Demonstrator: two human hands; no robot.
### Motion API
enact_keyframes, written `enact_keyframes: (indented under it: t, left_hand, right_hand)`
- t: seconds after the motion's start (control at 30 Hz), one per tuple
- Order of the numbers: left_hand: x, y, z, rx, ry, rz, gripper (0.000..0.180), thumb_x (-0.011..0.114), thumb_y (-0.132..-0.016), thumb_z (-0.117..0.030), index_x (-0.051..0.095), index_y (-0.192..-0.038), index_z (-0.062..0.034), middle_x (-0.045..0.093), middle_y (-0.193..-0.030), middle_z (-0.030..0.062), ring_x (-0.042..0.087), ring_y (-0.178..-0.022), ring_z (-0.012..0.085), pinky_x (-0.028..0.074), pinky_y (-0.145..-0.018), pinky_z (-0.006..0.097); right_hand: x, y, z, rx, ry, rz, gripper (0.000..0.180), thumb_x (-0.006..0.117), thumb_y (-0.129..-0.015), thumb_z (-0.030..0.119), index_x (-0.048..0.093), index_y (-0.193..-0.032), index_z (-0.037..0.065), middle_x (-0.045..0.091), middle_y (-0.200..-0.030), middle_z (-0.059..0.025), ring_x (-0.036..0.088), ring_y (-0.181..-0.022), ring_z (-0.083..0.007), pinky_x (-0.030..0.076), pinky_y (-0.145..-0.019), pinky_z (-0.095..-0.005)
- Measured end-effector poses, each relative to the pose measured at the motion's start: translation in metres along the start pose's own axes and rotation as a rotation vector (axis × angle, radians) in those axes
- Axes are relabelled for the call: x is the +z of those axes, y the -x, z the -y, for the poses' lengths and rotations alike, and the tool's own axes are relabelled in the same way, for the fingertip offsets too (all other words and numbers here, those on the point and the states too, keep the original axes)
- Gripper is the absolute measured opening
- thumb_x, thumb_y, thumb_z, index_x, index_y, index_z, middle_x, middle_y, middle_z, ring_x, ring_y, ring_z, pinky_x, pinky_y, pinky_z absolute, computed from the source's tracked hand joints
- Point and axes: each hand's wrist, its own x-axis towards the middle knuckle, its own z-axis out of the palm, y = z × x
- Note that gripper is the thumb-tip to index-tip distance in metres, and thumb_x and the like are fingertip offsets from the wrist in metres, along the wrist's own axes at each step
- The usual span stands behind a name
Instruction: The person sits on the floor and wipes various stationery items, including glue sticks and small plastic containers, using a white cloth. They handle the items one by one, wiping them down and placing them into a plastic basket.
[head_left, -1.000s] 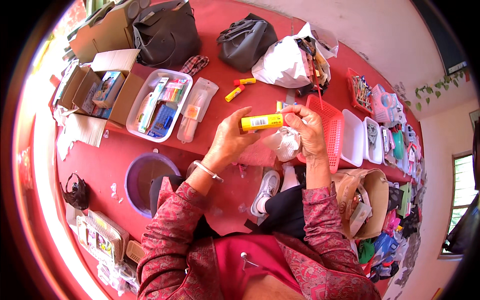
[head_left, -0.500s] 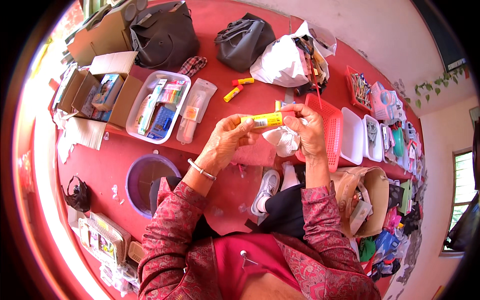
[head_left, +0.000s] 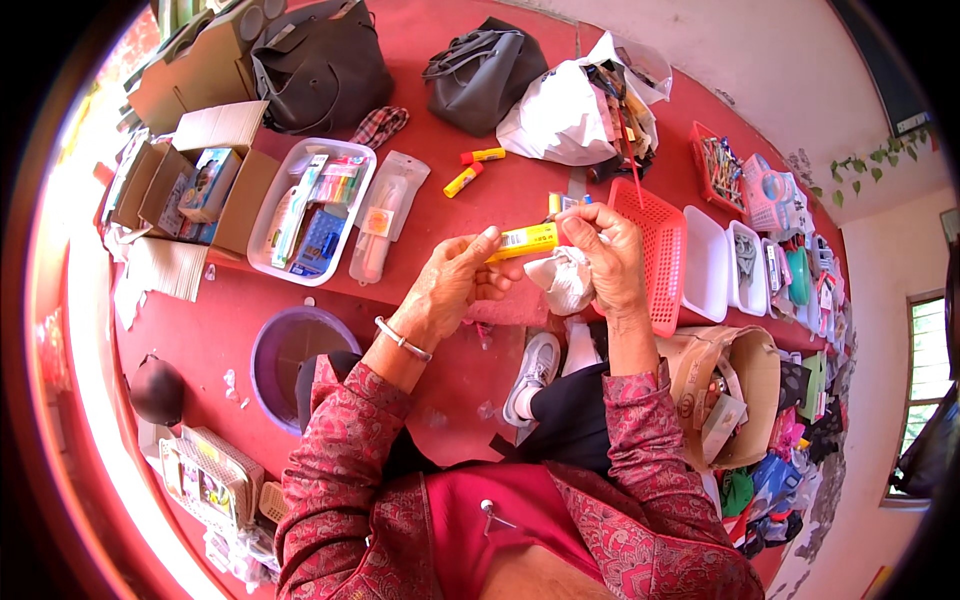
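A yellow glue stick [head_left: 527, 241] lies roughly level between my two hands. My left hand [head_left: 455, 275] pinches its left end, thumb along the top. At the other end, the thumb and fingertips of my right hand [head_left: 612, 262] close over the tip, hiding it. A crumpled white cloth [head_left: 565, 283] hangs bunched in the lower fingers of that same hand. Beyond my hands, two more yellow glue sticks with red ends, one farther [head_left: 484, 156] and one nearer [head_left: 463, 182], lie on the red bench [head_left: 440, 225].
To the left stand a white tray of stationery [head_left: 262, 262], an open cardboard box [head_left: 240, 215] and a purple basin [head_left: 262, 375]. On the right are a red basket [head_left: 660, 250], white trays [head_left: 705, 270] and a full carton [head_left: 755, 400]. Bags [head_left: 490, 75] line the back.
My right fingers now cover the glue stick's red end, which showed before. The view has shifted slightly. At lower left, a dark rounded shape appears where a black bag showed.
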Motion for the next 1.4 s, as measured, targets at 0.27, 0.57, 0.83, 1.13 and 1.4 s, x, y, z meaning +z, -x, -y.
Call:
enact_keyframes:
  t: [0.27,0.57,0.83,1.13,1.4]
  left_hand:
    - [0.007,0.004,0.008,-0.182,0.015,0.285,0.031,0.050,-0.087,-0.027,0.053,-0.098,0.0020,0.060,-0.082,0.0095,0.057,-0.067,0.0126,0.049,-0.062,0.022]
    - [0.029,0.013,0.031,-0.222,-0.071,0.572,0.033,0.067,-0.072,-0.010,0.056,-0.102,0.0004,0.061,-0.094,0.0055,0.055,-0.091,0.0147,0.041,-0.084,0.028]
    - [0.028,0.018,0.009,0.151,0.021,0.143,0.034,0.066,-0.073,-0.008,0.054,-0.103,-0.0020,0.060,-0.091,0.0042,0.056,-0.081,0.0115,0.045,-0.071,0.025]
    - [0.025,0.014,0.007,0.234,0.259,0.145,0.032,0.064,-0.074,-0.004,0.053,-0.104,-0.0029,0.058,-0.095,0.0037,0.056,-0.085,0.0131,0.045,-0.077,0.027]
    - [0.026,0.008,0.010,0.257,0.381,0.139,0.035,0.066,-0.073,-0.002,0.050,-0.104,-0.0041,0.058,-0.091,0.0053,0.058,-0.080,0.0125,0.049,-0.066,0.025]
  right_hand:
    - [-0.025,-0.007,0.008,0.051,0.139,0.200,0.024,0.062,-0.078,0.023,0.062,-0.079,-0.001,0.059,-0.071,-0.0024,0.054,-0.068,-0.0071,0.043,-0.063,-0.0214]
    - [-0.013,-0.013,0.007,0.251,0.120,0.661,0.029,0.060,-0.079,0.027,0.061,-0.086,-0.001,0.059,-0.072,-0.0030,0.054,-0.064,-0.0078,0.042,-0.058,-0.0214]
    - [-0.027,0.003,0.023,0.132,0.239,0.618,0.063,0.055,-0.076,0.055,0.055,-0.105,-0.001,0.056,-0.070,-0.0022,0.048,-0.060,-0.0052,0.037,-0.055,-0.0202]
    - [0.010,0.019,0.015,0.044,0.017,0.399,0.055,0.068,-0.073,0.010,0.045,-0.122,0.001,0.058,-0.106,-0.0084,0.053,-0.092,-0.0100,0.045,-0.081,-0.0227]
    - [0.019,0.017,0.013,0.000,-0.174,0.330,0.053,0.067,-0.071,0.002,0.046,-0.120,-0.002,0.055,-0.110,-0.0109,0.053,-0.098,-0.0137,0.045,-0.085,-0.0239]
